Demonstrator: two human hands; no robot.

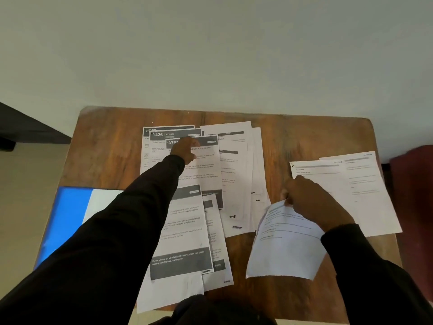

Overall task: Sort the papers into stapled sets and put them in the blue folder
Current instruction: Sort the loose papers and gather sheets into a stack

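Observation:
Printed papers lie spread over a wooden table (304, 137). At the far left-centre are overlapping sheets with dark headers (159, 134); my left hand (185, 147) reaches out and rests on the top of one of them (206, 165), fingers curled at its header. A lighter stack (236, 146) lies beside it. My right hand (309, 195) pinches the top edge of a white sheet (283, 249) near the front right. Two more sheets (360, 184) lie at the right. The blue folder (63, 219) lies open at the left edge, white paper (100, 202) inside.
More dark-banded pages (185, 231) lie at the front centre, overhanging the table's near edge. A dark red object (414, 184) stands past the right edge. A pale wall (210, 55) runs behind the table. No stapler is in view.

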